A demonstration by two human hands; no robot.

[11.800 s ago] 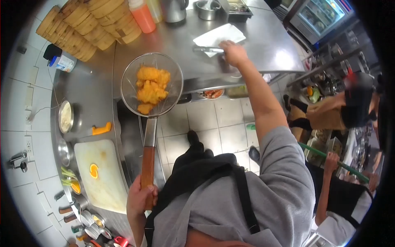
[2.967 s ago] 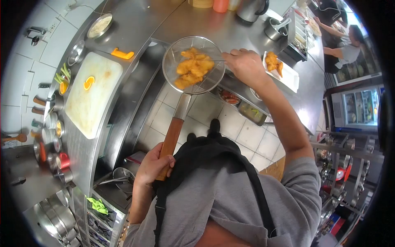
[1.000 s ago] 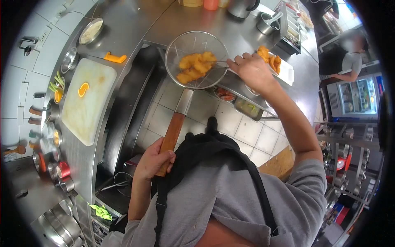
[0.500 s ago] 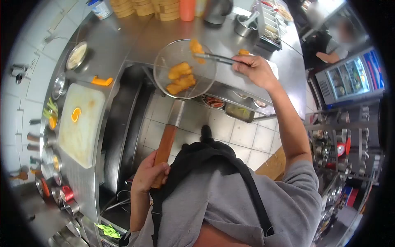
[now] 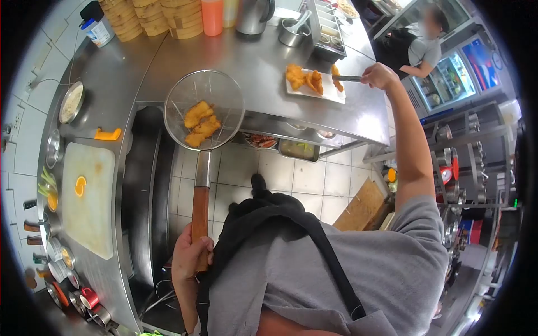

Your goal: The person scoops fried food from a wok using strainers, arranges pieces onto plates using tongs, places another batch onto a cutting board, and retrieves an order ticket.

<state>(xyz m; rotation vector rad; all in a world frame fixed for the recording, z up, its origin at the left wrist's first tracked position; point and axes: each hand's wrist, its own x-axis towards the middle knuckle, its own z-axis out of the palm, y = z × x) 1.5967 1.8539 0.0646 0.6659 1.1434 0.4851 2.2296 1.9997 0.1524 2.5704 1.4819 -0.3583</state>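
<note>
Left hand (image 5: 193, 252): fingers are wrapping around the wooden handle of the strainer (image 5: 226, 95), holding it over the floor gap beside the surface (image 5: 263, 89).
Strainer load: fried pieces (image 5: 202, 124) are lying in the mesh.
Right hand (image 5: 381, 77): fingers are closing on the tongs (image 5: 351, 79), arm reaching out over the surface.
Tongs: tips are gripping one fried piece (image 5: 337, 78) at the white plate's (image 5: 332, 96) right end; can't tell if it's touching.
Plate: sitting on the surface, carrying more fried pieces (image 5: 304, 79).
Nearby: pot (image 5: 292, 37) and kettle (image 5: 251, 18) are standing behind the plate; a co-worker (image 5: 420, 50) is standing beyond.
</note>
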